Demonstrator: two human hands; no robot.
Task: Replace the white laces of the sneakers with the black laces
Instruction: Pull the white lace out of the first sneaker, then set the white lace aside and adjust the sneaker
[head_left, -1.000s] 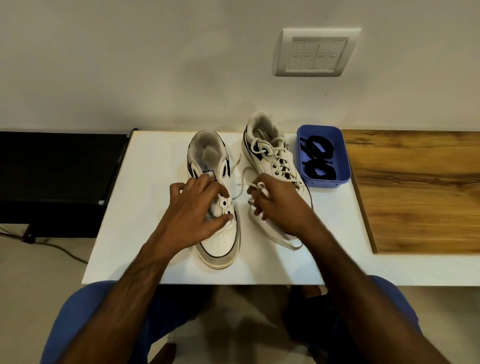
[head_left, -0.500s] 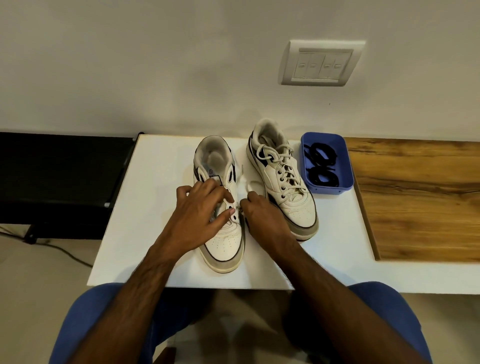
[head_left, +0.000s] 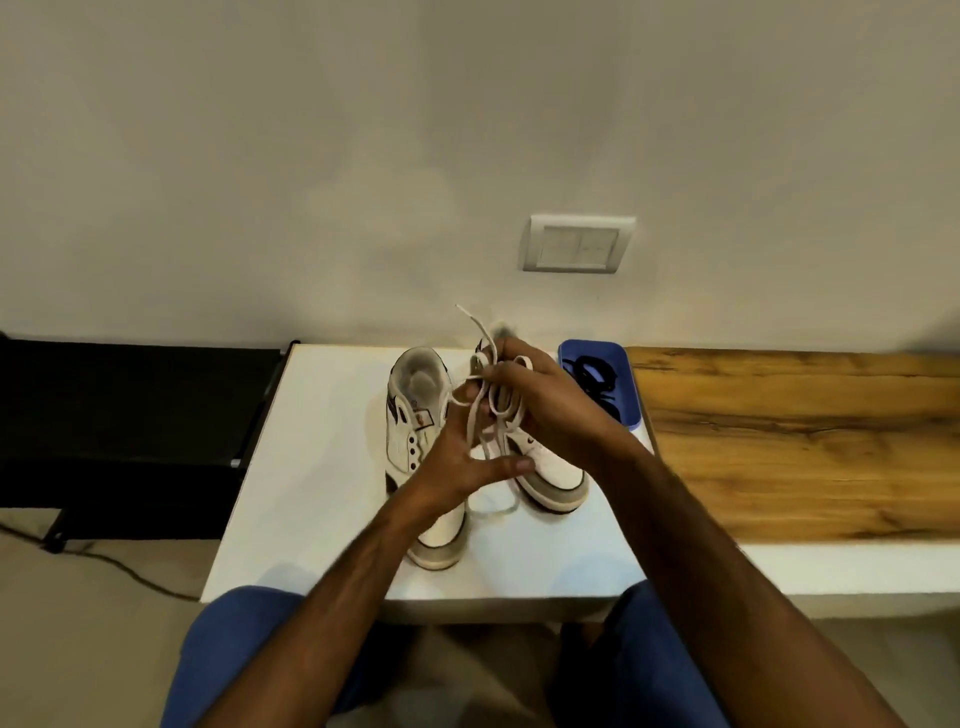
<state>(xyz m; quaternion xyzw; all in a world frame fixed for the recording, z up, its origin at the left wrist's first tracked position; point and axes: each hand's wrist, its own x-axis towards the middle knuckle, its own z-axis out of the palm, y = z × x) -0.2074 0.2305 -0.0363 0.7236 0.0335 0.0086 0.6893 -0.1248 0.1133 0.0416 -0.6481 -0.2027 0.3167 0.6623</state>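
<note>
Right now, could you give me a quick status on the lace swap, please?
Right hand bunching white lace; left hand open beside it. Black laces untouched in blue tray. Nothing obstructing.

Beige wall (head_left: 311, 156) w/ switch plate (head_left: 578, 243); white table (head_left: 322, 467), wood top (head_left: 805, 441) right.

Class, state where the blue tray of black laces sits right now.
In the head view, the blue tray sits right of the right sneaker, against the wooden board.
</note>
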